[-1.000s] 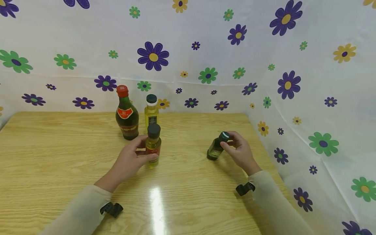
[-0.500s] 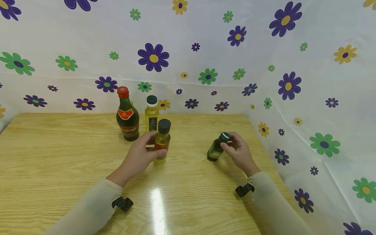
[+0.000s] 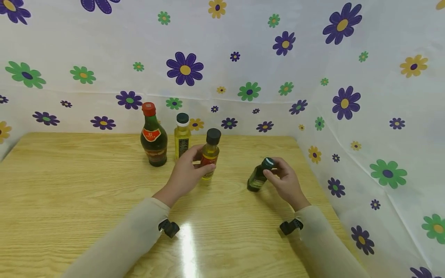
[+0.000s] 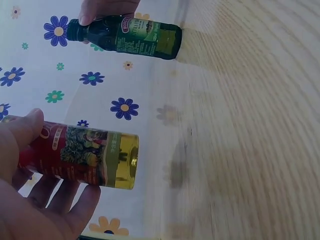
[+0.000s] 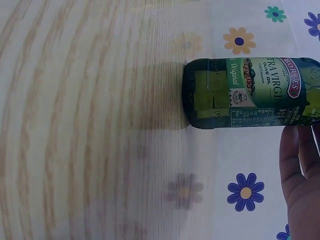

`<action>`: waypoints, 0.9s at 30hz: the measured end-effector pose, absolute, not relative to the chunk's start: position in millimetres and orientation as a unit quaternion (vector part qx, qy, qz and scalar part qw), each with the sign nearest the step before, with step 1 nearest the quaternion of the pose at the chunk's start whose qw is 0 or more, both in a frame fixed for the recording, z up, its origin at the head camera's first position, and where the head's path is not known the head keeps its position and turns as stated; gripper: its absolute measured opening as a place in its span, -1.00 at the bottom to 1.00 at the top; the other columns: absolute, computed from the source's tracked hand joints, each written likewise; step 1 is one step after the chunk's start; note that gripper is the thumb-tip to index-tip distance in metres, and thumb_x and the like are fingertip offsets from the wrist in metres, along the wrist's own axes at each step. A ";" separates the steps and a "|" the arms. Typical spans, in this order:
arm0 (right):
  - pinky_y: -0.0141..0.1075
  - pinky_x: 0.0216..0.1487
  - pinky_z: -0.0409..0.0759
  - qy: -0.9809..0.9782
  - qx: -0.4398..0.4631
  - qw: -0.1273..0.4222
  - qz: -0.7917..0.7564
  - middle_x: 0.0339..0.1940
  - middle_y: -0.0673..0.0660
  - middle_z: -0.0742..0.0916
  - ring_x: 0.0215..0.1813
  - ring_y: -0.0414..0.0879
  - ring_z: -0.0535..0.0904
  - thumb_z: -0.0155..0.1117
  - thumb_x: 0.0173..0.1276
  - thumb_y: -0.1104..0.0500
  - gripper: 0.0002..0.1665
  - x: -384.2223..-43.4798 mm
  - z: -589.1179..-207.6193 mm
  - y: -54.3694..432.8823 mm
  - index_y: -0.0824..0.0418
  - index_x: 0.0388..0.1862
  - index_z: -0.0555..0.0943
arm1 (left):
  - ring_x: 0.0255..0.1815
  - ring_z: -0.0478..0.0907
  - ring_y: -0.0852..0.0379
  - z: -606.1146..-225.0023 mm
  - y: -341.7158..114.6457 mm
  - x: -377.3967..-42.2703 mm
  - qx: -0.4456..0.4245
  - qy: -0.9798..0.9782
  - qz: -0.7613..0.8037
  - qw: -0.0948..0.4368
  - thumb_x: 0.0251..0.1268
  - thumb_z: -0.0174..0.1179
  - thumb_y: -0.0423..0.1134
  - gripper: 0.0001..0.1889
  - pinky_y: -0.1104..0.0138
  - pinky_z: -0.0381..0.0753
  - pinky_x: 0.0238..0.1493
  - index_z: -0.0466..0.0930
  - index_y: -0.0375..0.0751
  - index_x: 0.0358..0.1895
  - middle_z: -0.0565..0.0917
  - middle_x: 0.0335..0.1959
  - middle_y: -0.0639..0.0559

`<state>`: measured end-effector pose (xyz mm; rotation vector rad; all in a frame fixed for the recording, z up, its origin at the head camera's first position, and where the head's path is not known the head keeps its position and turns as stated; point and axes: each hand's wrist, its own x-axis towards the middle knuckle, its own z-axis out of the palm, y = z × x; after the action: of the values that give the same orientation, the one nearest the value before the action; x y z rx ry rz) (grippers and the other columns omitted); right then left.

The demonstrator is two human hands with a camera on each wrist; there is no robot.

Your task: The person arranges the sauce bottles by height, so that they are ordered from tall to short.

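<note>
My left hand (image 3: pixel 185 170) grips a small oil bottle (image 3: pixel 210 155) with a black cap, a red label and yellow oil. In the left wrist view, its clear base hangs a little above the table. To the right, my right hand (image 3: pixel 286 180) holds a dark green olive oil bottle (image 3: pixel 257 178) near its neck, thumb in front. That bottle's label (image 5: pixel 265 82) reads "extra virgin olive oil" in the right wrist view. Its base appears to meet the tabletop.
A dark green bottle with a red cap (image 3: pixel 154 141) stands at the back left of the wooden table (image 3: pixel 69 193). Beside it is a yellow oil bottle (image 3: pixel 182 135) with a green cap, partly behind my left hand. A flowered cloth (image 3: pixel 215 38) walls the back and right side.
My left hand has carried the black-capped oil bottle to the right and farther back. My right hand and the olive oil bottle have stayed almost still.
</note>
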<state>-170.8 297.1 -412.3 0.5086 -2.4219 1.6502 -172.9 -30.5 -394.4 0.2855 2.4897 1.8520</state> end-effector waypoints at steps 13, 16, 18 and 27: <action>-0.47 0.08 0.61 -0.804 0.179 0.086 0.561 -0.02 -0.15 0.67 0.01 -0.26 0.63 0.27 0.47 0.43 -0.66 -171.6 -415.6 297.9 0.44 0.18 0.54 | 0.28 0.53 0.02 -403.9 -2.0 -197.4 0.063 0.801 0.595 -0.030 0.36 0.41 -0.11 -0.41 0.14 0.63 0.29 0.45 -0.09 0.40 0.57 0.25 0.02; -0.48 0.08 0.60 -0.803 0.179 0.087 0.562 -0.02 -0.15 0.67 0.01 -0.26 0.63 0.27 0.46 0.44 -0.65 -172.4 -414.9 297.3 0.44 0.19 0.54 | 0.29 0.53 0.00 -408.3 0.8 -204.2 0.063 0.800 0.596 -0.032 0.37 0.40 -0.15 -0.41 0.12 0.61 0.31 0.44 -0.10 0.41 0.56 0.26 -0.01; -0.48 0.08 0.60 -0.802 0.180 0.087 0.563 -0.02 -0.15 0.67 0.01 -0.25 0.63 0.27 0.46 0.43 -0.65 -173.3 -414.9 297.0 0.44 0.19 0.53 | 0.31 0.52 -0.02 -410.3 2.3 -208.7 0.060 0.801 0.595 -0.034 0.39 0.40 -0.16 -0.41 0.11 0.60 0.32 0.43 -0.11 0.42 0.55 0.27 -0.04; -0.47 0.08 0.60 -0.801 0.178 0.084 0.565 -0.02 -0.14 0.66 -0.01 -0.26 0.62 0.26 0.47 0.43 -0.66 -173.4 -415.8 297.6 0.44 0.18 0.53 | 0.36 0.49 -0.10 -413.8 8.2 -222.5 0.036 0.805 0.591 -0.046 0.40 0.38 -0.23 -0.40 0.05 0.54 0.38 0.38 -0.19 0.43 0.52 0.34 -0.13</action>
<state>-173.4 297.6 -415.8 0.5326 -2.3907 1.6874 -222.5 8.2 -413.8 0.1152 2.6038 1.9124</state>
